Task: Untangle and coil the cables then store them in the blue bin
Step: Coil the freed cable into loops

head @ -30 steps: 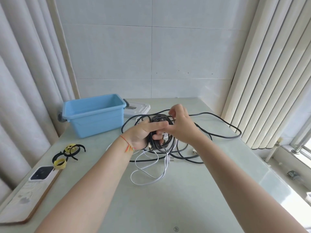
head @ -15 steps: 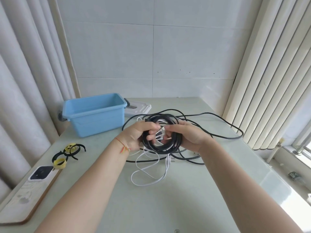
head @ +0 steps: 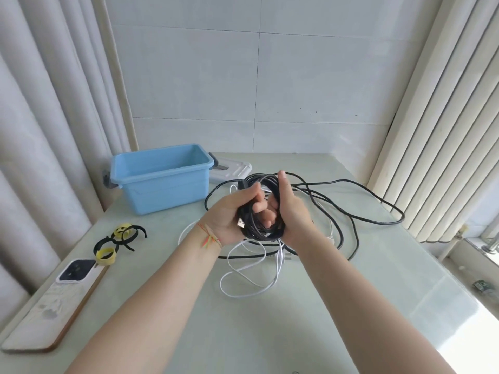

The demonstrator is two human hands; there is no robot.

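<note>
My left hand [head: 229,217] and right hand [head: 290,214] raised above table [head: 297,325], fingers of both curled round black coil [head: 263,228]; grip from both sides judged to keep loops from springing open. USB plug [head: 241,224] protrudes by left palm. Loose black cable [head: 378,203] and white cable [head: 251,282] on table, uncoiled. Bin [head: 162,184] back left, well apart, interior appears bare. Ties [head: 118,241] near left.
</note>
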